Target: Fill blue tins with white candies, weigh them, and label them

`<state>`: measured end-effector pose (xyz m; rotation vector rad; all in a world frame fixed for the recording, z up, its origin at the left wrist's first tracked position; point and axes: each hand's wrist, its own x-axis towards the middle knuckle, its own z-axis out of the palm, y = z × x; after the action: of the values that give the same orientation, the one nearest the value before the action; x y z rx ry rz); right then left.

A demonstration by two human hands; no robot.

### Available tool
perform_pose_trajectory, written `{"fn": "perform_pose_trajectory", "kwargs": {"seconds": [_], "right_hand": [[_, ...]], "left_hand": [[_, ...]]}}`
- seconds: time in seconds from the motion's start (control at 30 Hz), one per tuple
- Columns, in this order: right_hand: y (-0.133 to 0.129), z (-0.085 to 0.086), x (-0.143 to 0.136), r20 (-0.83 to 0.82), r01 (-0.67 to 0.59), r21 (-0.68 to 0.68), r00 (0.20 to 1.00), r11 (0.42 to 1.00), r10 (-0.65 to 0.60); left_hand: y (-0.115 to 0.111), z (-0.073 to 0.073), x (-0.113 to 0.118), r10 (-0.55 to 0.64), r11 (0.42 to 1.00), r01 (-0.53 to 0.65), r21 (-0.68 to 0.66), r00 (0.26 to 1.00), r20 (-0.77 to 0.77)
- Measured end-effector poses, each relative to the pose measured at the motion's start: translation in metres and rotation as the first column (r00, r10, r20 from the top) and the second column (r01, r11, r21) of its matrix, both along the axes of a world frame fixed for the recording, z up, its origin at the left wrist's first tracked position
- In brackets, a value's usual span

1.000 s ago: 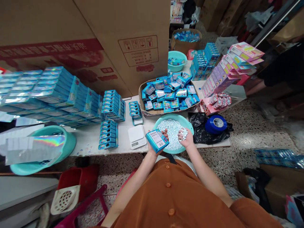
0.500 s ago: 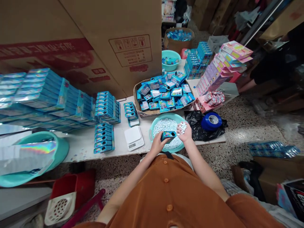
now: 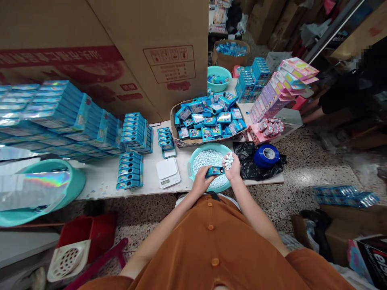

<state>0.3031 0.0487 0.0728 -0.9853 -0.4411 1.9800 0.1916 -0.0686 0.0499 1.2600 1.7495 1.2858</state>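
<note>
My left hand [image 3: 200, 181] grips a small blue box [image 3: 214, 171] with a dark round hole facing right. Palm up and cupped, my right hand [image 3: 233, 169] carries a heap of small white pellets [image 3: 229, 160] right beside the box's holed end. Both hands are over a turquoise basin [image 3: 191, 171] filled with many more loose white pellets [image 3: 207, 158]. Just left of the basin lies a white digital scale [image 3: 168, 172]; its display is too small to read.
Behind the basin, a cardboard tray [image 3: 193, 143] is piled with blue boxes. Stacked blue boxes [image 3: 130, 171] stand left of the scale. Blue tape [image 3: 266, 155] rests on a black plastic bag [image 3: 246, 163] at right. Another person stands at the far right.
The whole view has shifted slightly. Both hands stay over the basin, and my right hand, still full of pellets, is close to the box as before.
</note>
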Motion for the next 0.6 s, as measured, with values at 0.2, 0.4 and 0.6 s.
{"fn": "perform_pose_trajectory", "kwargs": {"seconds": [0.2,0.4,0.6], "right_hand": [[-0.003,-0.002,-0.001,0.062,0.033,0.052,0.997,0.998,-0.036],[-0.005,-0.005,-0.003,0.079,0.039,0.131,0.996,0.991,-0.050],[-0.001,-0.002,-0.006,0.121,0.027,0.194,0.991,0.981,-0.051]], "left_hand": [[0.003,0.003,0.006,0.081,0.996,-0.072,-0.056,0.980,0.183],[0.008,0.001,0.007,-0.017,1.000,0.017,0.009,1.000,0.023],[0.011,0.000,0.007,0.060,0.998,-0.055,-0.041,0.991,0.124]]}}
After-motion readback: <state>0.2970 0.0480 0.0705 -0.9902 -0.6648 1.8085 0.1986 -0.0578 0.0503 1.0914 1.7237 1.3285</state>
